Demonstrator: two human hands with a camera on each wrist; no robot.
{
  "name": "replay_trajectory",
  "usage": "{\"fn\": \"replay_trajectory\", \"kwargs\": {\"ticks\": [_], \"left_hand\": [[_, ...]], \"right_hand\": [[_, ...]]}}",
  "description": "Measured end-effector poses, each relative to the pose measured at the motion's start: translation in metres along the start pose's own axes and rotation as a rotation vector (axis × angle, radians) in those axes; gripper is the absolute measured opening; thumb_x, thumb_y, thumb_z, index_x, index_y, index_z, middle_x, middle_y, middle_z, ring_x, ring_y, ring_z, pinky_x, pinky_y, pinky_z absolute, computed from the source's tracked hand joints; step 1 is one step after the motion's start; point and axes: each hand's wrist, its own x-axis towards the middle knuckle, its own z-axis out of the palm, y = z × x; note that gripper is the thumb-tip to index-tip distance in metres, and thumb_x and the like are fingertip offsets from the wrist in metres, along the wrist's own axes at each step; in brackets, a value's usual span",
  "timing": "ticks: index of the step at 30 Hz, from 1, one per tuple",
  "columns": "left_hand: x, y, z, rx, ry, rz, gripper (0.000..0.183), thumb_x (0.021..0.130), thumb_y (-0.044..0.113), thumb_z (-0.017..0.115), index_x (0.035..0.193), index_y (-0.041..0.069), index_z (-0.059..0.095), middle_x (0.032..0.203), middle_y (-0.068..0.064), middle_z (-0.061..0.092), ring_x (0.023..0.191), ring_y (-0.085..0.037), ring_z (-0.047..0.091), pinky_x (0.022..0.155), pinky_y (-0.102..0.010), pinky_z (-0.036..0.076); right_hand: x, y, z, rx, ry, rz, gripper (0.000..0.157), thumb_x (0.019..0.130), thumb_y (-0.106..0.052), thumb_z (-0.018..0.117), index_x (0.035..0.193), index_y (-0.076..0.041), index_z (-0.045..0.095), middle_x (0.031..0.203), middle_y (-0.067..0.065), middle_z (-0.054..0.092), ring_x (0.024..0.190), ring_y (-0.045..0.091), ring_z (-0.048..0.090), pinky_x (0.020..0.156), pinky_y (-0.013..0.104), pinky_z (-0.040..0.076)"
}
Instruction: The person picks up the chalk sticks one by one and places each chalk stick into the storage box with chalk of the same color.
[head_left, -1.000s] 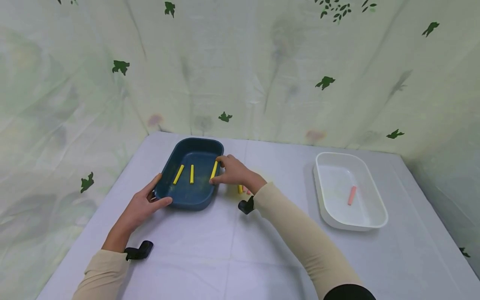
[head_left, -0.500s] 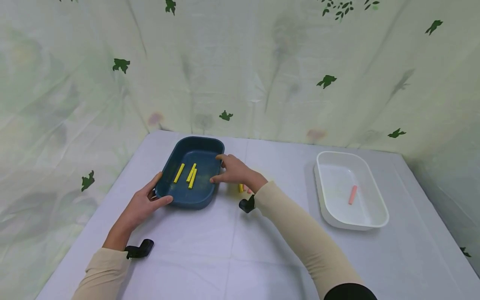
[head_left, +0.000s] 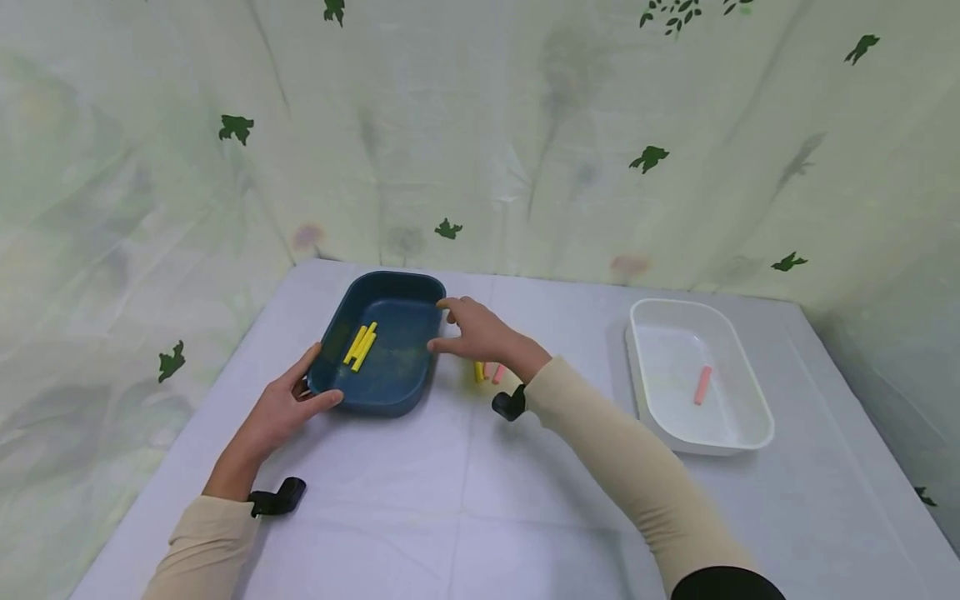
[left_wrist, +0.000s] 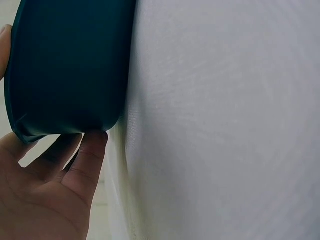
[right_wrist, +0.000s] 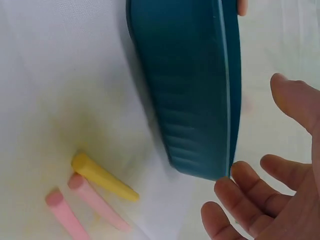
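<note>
A dark blue tray (head_left: 382,392) stands on the table at left with three yellow chalk sticks (head_left: 362,346) lying close together inside. My left hand (head_left: 281,417) holds its near left corner, the thumb at the near rim and the fingers against the side wall. Just beside the tray's right rim is my right hand (head_left: 483,333), its thumb and fingers spread, holding nothing. Below that hand, a yellow chalk stick (right_wrist: 105,177) and two pink chalk sticks (right_wrist: 97,202) lie on the cloth; the head view shows them partly hidden.
On the right side of the table sits a white tray (head_left: 652,433) with one pink chalk stick (head_left: 702,385) in it. A white cloth (head_left: 405,517) covers the table. Behind rises a pale patterned curtain (head_left: 510,125).
My right hand let go of a yellow chalk stick, which dropped into the blue tray. The sticks there shifted left into a cluster, and the hand drew back right. My left hand stayed put.
</note>
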Motion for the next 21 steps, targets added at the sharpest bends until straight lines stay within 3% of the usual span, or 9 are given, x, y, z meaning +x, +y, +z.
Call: {"fn": "replay_trajectory", "kwargs": {"ticks": [6,12,21], "left_hand": [[0.001,0.0,-0.001,0.015,0.002,-0.003,0.099,0.092,0.045,0.068,0.16,0.029,-0.002,0.165,-0.025,0.014,0.146,-0.045,0.033,0.102,-0.036,0.048],[0.002,0.0,-0.002,0.013,0.005,-0.015,0.099,0.092,0.047,0.068,0.16,0.03,-0.002,0.165,-0.025,0.014,0.147,-0.045,0.032,0.106,-0.046,0.046],[0.001,0.001,0.0,0.017,0.001,-0.008,0.098,0.092,0.045,0.068,0.16,0.029,-0.002,0.165,-0.025,0.014,0.146,-0.045,0.033,0.105,-0.044,0.046]], "right_hand": [[-0.01,0.002,-0.011,-0.045,0.019,-0.029,0.072,0.095,-0.036,0.065,0.152,-0.004,0.036,0.14,0.018,0.052,0.129,0.029,0.052,0.107,0.041,0.046],[-0.019,0.013,-0.016,-0.045,0.02,-0.022,0.07,0.094,-0.035,0.066,0.151,-0.006,0.037,0.142,0.018,0.05,0.131,0.031,0.052,0.108,0.043,0.045],[-0.035,0.024,-0.017,-0.106,-0.008,-0.025,0.068,0.092,-0.032,0.069,0.149,-0.008,0.041,0.141,0.018,0.051,0.13,0.031,0.052,0.108,0.043,0.045]]}}
